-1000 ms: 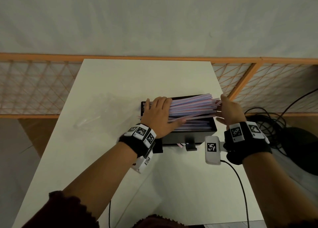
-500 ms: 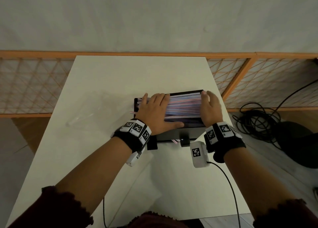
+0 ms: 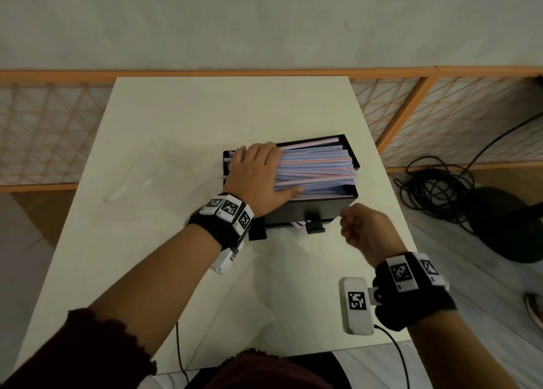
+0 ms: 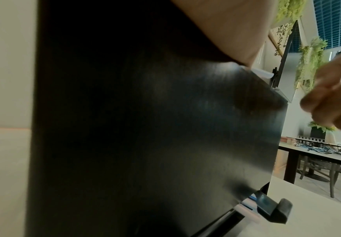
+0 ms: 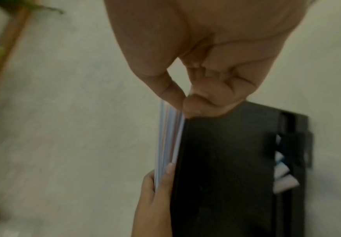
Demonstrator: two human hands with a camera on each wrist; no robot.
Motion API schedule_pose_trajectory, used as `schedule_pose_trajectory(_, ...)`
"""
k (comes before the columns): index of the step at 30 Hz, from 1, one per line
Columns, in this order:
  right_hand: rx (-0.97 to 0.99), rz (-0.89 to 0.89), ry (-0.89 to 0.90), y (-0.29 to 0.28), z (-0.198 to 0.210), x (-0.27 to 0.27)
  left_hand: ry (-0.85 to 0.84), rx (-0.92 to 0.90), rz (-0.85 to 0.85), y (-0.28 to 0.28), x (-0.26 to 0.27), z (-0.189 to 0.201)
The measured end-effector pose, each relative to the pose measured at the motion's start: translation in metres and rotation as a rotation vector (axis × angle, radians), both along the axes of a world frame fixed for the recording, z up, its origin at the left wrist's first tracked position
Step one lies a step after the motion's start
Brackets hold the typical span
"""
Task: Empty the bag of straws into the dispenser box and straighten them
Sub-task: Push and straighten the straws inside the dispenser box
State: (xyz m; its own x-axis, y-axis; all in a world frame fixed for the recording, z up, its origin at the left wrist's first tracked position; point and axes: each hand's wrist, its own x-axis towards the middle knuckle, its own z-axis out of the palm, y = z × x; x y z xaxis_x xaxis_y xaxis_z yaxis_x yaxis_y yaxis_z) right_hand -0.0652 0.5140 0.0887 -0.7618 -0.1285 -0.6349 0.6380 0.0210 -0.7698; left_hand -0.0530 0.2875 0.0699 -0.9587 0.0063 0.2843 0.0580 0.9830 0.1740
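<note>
The black dispenser box (image 3: 308, 209) stands mid-table, filled with a slightly fanned pile of striped straws (image 3: 317, 171). My left hand (image 3: 258, 174) lies flat on the pile's left end with straight fingers, and a few straw tips poke out past it. My right hand (image 3: 367, 230) hovers by the box's front right corner, fingers curled, holding nothing. In the right wrist view my right hand (image 5: 196, 80) has its thumb against the curled fingers above the box (image 5: 226, 160), with the straws (image 5: 168, 141) beyond and my left hand (image 5: 153, 200) on them. The left wrist view is mostly the box wall (image 4: 165, 128).
An empty clear plastic bag (image 3: 141, 180) lies on the white table (image 3: 176, 118) left of the box. A straw end (image 3: 296, 225) shows at the front slot. Black cables (image 3: 435, 188) lie on the floor to the right, behind an orange lattice fence (image 3: 393, 124).
My right hand left the right end of the straws and pulled back to the box's front right corner, curling its fingers. My left hand stayed on the pile.
</note>
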Motion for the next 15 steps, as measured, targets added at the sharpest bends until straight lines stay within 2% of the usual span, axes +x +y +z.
schedule_pose_trajectory(2,-0.074,0.041,-0.184,-0.008,-0.017,0.010,-0.001,-0.014,-0.006,0.000,-0.001,-0.001)
schedule_pose_trajectory(4,-0.156,0.004,-0.349,-0.019,-0.040,0.017,0.002,-0.020,-0.014,-0.001,-0.001,-0.001)
schedule_pose_trajectory(6,-0.214,-0.038,-0.436,-0.030,-0.061,0.022,0.013,-0.016,-0.021,-0.002,-0.001,0.000)
schedule_pose_trajectory(9,-0.283,-0.068,-0.433,-0.048,-0.080,0.024,0.014,-0.010,-0.019,-0.002,-0.002,0.000)
schedule_pose_trajectory(13,-0.368,-0.262,-0.424,-0.063,-0.095,0.019,0.021,-0.017,-0.014,-0.002,-0.002,-0.001)
schedule_pose_trajectory(15,-0.387,-0.295,-0.412,-0.073,-0.097,0.017,0.020,-0.021,-0.013,-0.002,-0.002,-0.001)
